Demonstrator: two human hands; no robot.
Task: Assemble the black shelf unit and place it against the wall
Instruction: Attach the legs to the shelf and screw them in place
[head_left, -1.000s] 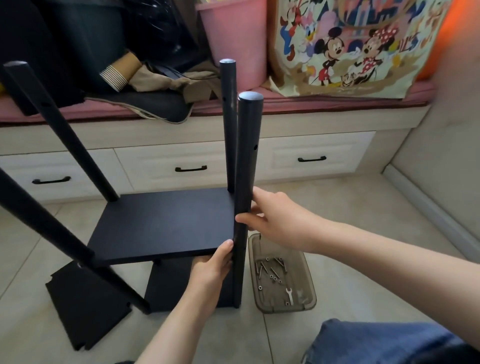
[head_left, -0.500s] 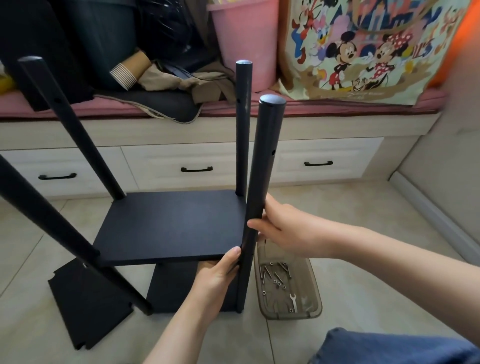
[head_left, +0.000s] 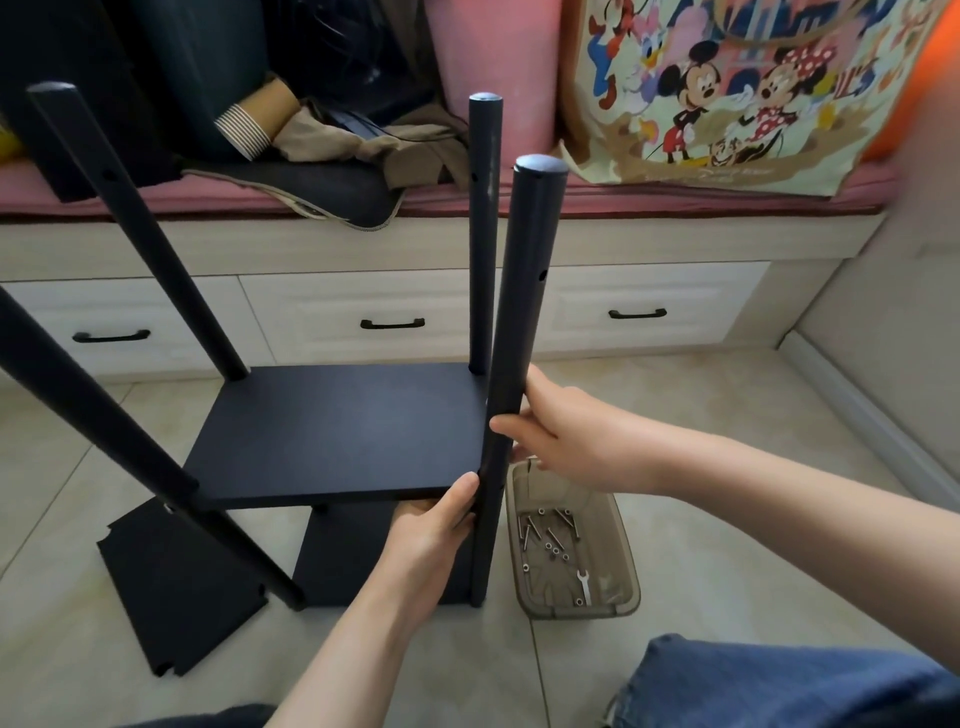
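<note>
The black shelf unit stands on the tiled floor with one shelf board (head_left: 332, 431) raised between several round black posts. My right hand (head_left: 561, 436) grips the near right post (head_left: 519, 322) just above the board. My left hand (head_left: 431, 540) holds the board's front right corner from below, thumb against that post. A lower board (head_left: 358, 551) lies under the raised one. A loose black board (head_left: 176, 582) lies flat on the floor at the left.
A clear brown tray (head_left: 623, 566) with several screws and a small wrench sits right of the unit. White drawers (head_left: 395, 322) under a pink bench run behind. The wall's baseboard (head_left: 872, 410) is at the right. My knee in jeans (head_left: 769, 686) is bottom right.
The near right post has tilted slightly, its top leaning right, with my right hand staying on it. The camera has shifted a little; my left hand stays at the board's corner.
</note>
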